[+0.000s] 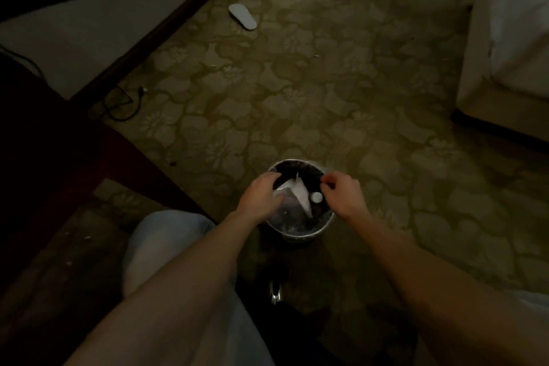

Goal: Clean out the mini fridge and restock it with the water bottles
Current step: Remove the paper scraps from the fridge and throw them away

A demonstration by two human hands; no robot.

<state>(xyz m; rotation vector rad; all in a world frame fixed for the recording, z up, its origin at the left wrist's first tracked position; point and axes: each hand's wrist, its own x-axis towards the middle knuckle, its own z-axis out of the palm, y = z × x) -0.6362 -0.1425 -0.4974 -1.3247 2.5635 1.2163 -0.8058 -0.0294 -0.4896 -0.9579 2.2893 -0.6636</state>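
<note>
At the far left of the frame dark wooden furniture (44, 134) fills the edge, with a pale wall (98, 24) and a dark baseboard (166, 30) running diagonally toward the upper centre. One black cable (124, 104) lies looped on the floor at the baseboard's foot. A patterned olive carpet (341, 83) covers the room, dimly lit. One white slipper (242, 16) lies on it in the upper middle of the frame. At the right edge stands a pale upholstered piece (505, 47), possibly a bed or sofa.

Lower centre sits one small round bin (300, 233), lined with a clear bag and holding crumpled white paper (300, 192) and one white bottle cap (316, 197). Two bare forearms reach in from the bottom edge. The left hand (261, 193) rests over the bin's left rim, fingers curled down onto the bag liner; whether it grips it cannot be told. The right hand (341, 190) hovers at the right rim, fingers curled as if pinching the liner's edge, just beside the cap. No fridge is in view.
</note>
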